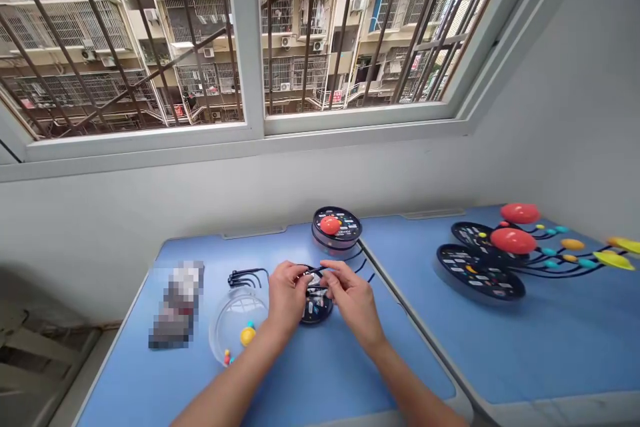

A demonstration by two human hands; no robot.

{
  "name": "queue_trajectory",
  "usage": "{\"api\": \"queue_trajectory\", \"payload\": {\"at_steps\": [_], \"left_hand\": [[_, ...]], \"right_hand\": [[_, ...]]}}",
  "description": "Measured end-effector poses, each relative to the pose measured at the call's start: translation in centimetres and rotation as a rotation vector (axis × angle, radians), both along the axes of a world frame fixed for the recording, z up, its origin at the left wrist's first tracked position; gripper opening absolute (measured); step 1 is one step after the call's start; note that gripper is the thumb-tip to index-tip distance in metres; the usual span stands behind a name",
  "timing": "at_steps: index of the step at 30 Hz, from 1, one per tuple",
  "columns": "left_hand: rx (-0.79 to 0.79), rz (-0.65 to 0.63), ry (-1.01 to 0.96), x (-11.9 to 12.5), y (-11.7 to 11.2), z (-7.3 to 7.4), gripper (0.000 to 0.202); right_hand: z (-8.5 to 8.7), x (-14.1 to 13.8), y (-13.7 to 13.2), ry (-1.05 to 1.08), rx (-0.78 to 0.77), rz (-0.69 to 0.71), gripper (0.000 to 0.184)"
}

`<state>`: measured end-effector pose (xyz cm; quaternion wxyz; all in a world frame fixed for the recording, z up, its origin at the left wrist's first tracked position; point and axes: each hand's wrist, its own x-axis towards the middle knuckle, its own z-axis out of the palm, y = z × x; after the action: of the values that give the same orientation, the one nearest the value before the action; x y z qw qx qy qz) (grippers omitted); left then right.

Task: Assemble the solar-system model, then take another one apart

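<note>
Left hand [286, 295] clasps black disc [315, 311], steadying it on table [345, 373], we judge; right hand [353, 299] pinches thin black rod [316, 271] above; bowl of balls [226, 323] near left wrist

Clear bowl [226, 317], two planet models [500, 259], barred window [250, 47]

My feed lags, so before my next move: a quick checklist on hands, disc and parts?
1. Grip of left hand on disc: ok.
2. Pinch of right hand on arm above the disc: ok.
3. Disc flat on table: cannot tell, hands cover it.
4. Reach to spare arms, beside left hand: ok.
5. Upright dish with yellow ball by left wrist: ok.
</note>
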<state>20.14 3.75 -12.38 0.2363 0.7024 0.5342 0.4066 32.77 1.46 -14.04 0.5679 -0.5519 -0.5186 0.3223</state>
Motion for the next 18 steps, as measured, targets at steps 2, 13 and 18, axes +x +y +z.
{"api": "queue_trajectory", "payload": {"at_steps": [2, 13, 18], "left_hand": [[-0.004, 0.0, 0.015, 0.09, 0.08, -0.07, 0.014], [-0.059, 0.007, 0.136, -0.02, 0.16, 0.05, 0.013], [-0.091, -0.009, 0.205, -0.04, 0.23, 0.36, 0.014]], "right_hand": [[-0.03, 0.0, 0.4, -0.055, 0.01, -0.01, 0.023], [0.16, 0.04, 1.22, -0.305, 0.067, -0.008, 0.021], [-0.05, 0.07, 1.11, -0.381, 0.075, -0.006, 0.023]]}}
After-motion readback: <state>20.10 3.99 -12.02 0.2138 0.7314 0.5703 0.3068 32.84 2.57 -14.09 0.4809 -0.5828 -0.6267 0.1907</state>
